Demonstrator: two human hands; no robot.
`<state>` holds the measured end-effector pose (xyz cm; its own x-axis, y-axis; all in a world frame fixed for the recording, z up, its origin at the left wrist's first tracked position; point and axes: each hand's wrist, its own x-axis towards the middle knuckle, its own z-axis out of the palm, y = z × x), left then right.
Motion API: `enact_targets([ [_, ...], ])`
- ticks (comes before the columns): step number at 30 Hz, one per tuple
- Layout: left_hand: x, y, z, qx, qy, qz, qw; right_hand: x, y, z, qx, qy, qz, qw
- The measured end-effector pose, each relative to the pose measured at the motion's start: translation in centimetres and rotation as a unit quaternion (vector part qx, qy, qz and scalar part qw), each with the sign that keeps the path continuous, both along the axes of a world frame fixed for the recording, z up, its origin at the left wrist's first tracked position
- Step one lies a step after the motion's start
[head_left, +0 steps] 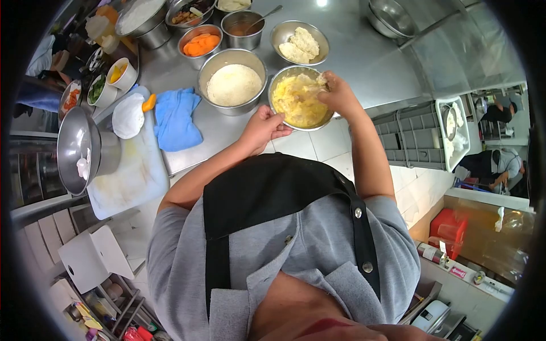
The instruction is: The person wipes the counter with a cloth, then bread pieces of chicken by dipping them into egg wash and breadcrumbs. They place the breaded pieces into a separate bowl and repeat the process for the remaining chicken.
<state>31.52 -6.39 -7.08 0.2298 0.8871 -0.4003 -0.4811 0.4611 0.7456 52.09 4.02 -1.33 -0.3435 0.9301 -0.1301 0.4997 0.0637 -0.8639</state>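
Note:
A steel bowl (300, 126) with a yellow, egg-like mixture (296, 98) stands at the table's front edge. My left hand (265, 129) holds its near left rim, thumb on the edge and fingers below. At the right rim is my right hand (340, 96), fingers drawn together over the mixture with a pale, coated lump between them. Just left of this bowl is a larger steel bowl of pale crumbs (233, 85). Behind it, another bowl holds pale, coated pieces (299, 45).
Sliced carrots (201, 44) and a pot with a spoon (243, 28) stand farther back. To the left are a blue cloth (176, 119), a cutting board (131, 182) and a large steel bowl (79, 150). Grey crates (406, 136) stand right. Other people are at both sides.

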Motion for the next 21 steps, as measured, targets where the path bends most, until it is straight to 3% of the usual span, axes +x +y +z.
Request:
enact_targets([
  [5, -1.4, -1.1, 0.9, -0.013, 0.041, -0.062, 0.997, 0.8, -0.1, 4.4, -0.032, 0.157, -0.014, 0.987],
  [8, -4.1, -2.3, 0.9, 0.038, 0.180, -0.156, 0.971, 1.3, -0.2, 6.5, -0.037, 0.193, 0.033, 0.980],
  [11, -7.8, -3.5, -1.0, 0.106, 0.296, -0.199, 0.928, 0.9, -0.4, 6.6, 0.049, 0.066, 0.035, 0.996],
  [14, -9.6, -4.3, -0.5, 0.028, 0.261, -0.158, 0.952, -0.9, -1.9, 6.6, 0.213, -0.152, 0.070, 0.962],
  [17, -7.9, -3.7, 0.2, 0.004, 0.167, -0.134, 0.977, -1.4, -2.2, 1.5, 0.273, -0.310, 0.159, 0.897],
  [21, -3.6, -1.8, -0.1, 0.029, 0.062, -0.124, 0.990, -3.2, -2.7, -2.1, 0.213, -0.375, 0.188, 0.883],
])
